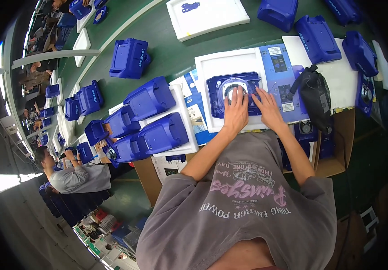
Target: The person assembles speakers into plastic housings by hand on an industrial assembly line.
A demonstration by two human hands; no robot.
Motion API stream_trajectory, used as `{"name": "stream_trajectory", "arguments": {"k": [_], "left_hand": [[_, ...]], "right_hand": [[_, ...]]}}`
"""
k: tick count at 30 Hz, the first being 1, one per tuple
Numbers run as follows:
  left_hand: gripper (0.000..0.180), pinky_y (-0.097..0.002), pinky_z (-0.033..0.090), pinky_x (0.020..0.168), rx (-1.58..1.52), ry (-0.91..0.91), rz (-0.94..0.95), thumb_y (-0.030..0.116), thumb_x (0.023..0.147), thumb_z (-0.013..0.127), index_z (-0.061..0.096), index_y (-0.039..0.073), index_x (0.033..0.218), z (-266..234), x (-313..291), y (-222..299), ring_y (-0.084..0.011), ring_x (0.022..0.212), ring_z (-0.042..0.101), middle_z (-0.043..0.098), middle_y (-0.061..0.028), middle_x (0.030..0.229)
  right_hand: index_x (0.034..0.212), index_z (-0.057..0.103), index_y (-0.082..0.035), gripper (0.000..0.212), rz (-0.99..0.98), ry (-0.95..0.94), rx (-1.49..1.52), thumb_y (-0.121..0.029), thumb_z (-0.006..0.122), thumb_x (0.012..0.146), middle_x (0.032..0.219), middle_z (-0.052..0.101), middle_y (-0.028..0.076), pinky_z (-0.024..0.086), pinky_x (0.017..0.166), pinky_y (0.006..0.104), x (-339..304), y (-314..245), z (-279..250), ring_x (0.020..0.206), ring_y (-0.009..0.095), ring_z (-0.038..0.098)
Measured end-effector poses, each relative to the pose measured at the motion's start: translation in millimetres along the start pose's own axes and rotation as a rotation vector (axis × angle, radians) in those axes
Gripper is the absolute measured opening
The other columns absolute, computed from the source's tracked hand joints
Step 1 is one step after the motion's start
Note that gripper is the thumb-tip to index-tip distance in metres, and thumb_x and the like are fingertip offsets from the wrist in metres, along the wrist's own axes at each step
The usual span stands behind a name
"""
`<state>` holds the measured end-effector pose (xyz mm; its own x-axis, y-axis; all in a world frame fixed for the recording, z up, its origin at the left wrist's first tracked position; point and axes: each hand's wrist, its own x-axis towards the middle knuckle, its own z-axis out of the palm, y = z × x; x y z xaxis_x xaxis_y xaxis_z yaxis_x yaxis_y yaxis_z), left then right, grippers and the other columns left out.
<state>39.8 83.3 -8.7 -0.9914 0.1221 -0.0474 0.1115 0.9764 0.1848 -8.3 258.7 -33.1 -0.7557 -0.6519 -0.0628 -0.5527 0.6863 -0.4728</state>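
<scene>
A blue plastic panel (215, 100) lies flat on a white foam pad (203, 66) in front of me. Set in its middle is a round speaker (228, 87) with a light-coloured ring. My left hand (237, 110) rests over the speaker's near side, its fingers stretched forward across the ring. On the panel's right part lies my right hand (268, 109), fingers spread and touching its surface. Both palms face down, and neither hand grips anything that I can see. My fingers hide the near right part of the speaker.
Several blue housings (163, 133) stand on foam at the left. More blue housings (317, 39) are at the far right, near a black bag (316, 101). Below the table edge is a cardboard box (338, 157). Another person (79, 173) works at the left.
</scene>
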Motion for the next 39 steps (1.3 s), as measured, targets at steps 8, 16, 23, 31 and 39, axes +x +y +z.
{"name": "stream_trajectory", "arguments": {"k": [8, 16, 23, 31, 39], "left_hand": [[0.059, -0.0526, 0.040, 0.098, 0.120, -0.007, 0.088, 0.016, 0.081, 0.060, 0.049, 0.006, 0.138, 0, 6, -6, -0.0335, 0.137, 0.035, 0.038, -0.0197, 0.147], [0.053, -0.0510, 0.042, 0.092, 0.115, 0.010, 0.078, 0.016, 0.081, 0.059, 0.054, 0.005, 0.132, 0, 9, -6, -0.0325, 0.134, 0.038, 0.042, -0.0191, 0.142], [0.048, -0.0487, 0.043, 0.087, 0.051, 0.030, 0.086, 0.014, 0.078, 0.064, 0.058, 0.009, 0.126, -1, 10, -10, -0.0325, 0.128, 0.043, 0.046, -0.0180, 0.135], [0.041, -0.0461, 0.043, 0.084, 0.002, 0.098, 0.134, 0.014, 0.078, 0.065, 0.063, 0.011, 0.119, -5, 24, -17, -0.0313, 0.122, 0.046, 0.050, -0.0152, 0.129], [0.044, -0.0408, 0.047, 0.077, 0.191, 0.053, 0.270, 0.017, 0.083, 0.058, 0.058, 0.004, 0.126, 1, 16, -27, -0.0274, 0.123, 0.046, 0.051, -0.0141, 0.129]], "right_hand": [[0.141, 0.042, -0.005, 0.073, 0.056, -0.003, 0.095, 0.012, 0.052, 0.071, 0.152, 0.035, 0.013, 0.021, 0.117, 0.0516, 4, -1, -3, 0.144, 0.029, 0.028], [0.142, 0.041, -0.006, 0.074, 0.056, 0.069, 0.120, 0.012, 0.052, 0.071, 0.150, 0.038, 0.011, 0.020, 0.118, 0.0522, 3, -7, -4, 0.143, 0.028, 0.030], [0.121, 0.060, -0.008, 0.044, 0.063, 0.138, 0.165, 0.000, 0.059, 0.078, 0.139, 0.050, 0.011, 0.022, 0.116, 0.0512, 14, -6, 1, 0.137, 0.029, 0.038], [0.088, 0.067, -0.007, 0.013, 0.128, 0.282, 0.283, -0.020, 0.068, 0.085, 0.120, 0.061, 0.007, 0.028, 0.108, 0.0551, 47, 18, 13, 0.122, 0.030, 0.049], [0.092, 0.069, -0.005, 0.015, 0.396, 0.448, 0.662, -0.019, 0.068, 0.087, 0.096, 0.069, 0.011, 0.048, 0.090, 0.0414, 58, 22, -1, 0.098, 0.029, 0.065]]}}
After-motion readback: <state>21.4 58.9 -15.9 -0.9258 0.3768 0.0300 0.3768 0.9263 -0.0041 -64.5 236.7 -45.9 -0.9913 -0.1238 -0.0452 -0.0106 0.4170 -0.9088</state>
